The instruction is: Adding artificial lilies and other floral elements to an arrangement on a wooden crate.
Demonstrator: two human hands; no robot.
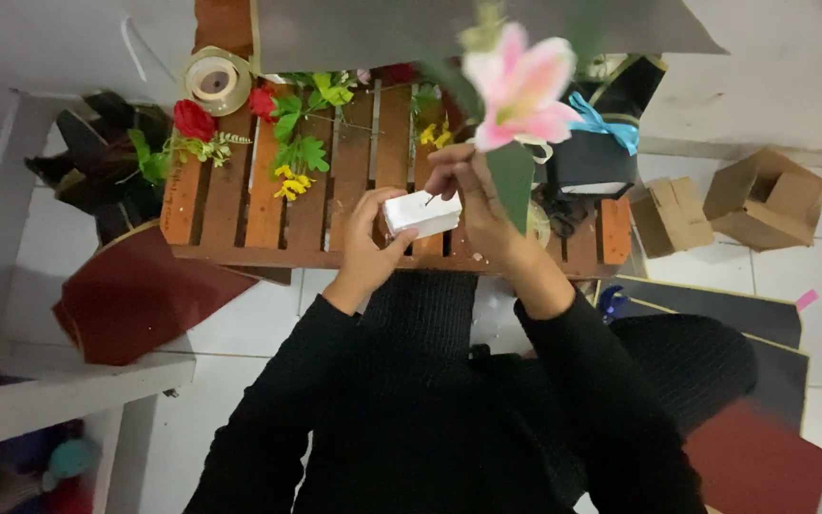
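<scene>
White foam block (420, 213) held above the slatted wooden crate (240, 205), left hand (365, 249) clamped on its 9 o'clock end; right hand (473, 195) pinches the pink lily stem (521, 90), its tip meeting the block's top at 3 o'clock. Red roses (193, 119) and yellow sprigs (291, 181) lie loose at 10 o'clock, apparently not yet inserted

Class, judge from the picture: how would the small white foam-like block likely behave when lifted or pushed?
The small white block is probably light: the left hand pinches it by the fingertips alone. It likely dents easily, since a thin stem at the right hand appears pushed into it. Flat faces suggest it won't roll.
</scene>
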